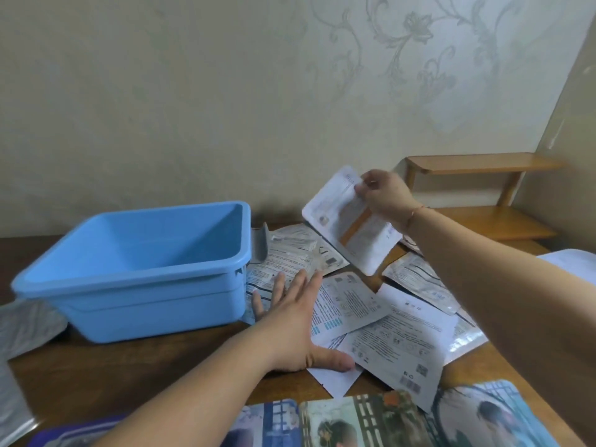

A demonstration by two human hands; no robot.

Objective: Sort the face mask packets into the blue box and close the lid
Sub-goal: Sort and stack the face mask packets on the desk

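Print on packets blurred, unreadable; silver packets at left edge (25, 324) cut off by frame. Blue box (138, 269): open, empty, no lid on, standing left on dark wooden surface (129, 366). Loose pile of white packets (380, 324) just right of box. Left hand (296, 324): grip wide, palm flat on pile. Right hand (383, 196): grip pinching one white packet with orange stripe (348, 221), raised above pile. Picture-printed packets (387, 417) along near edge. Pale floral wallpaper (419, 59) behind; wooden shelf (477, 166) at right.
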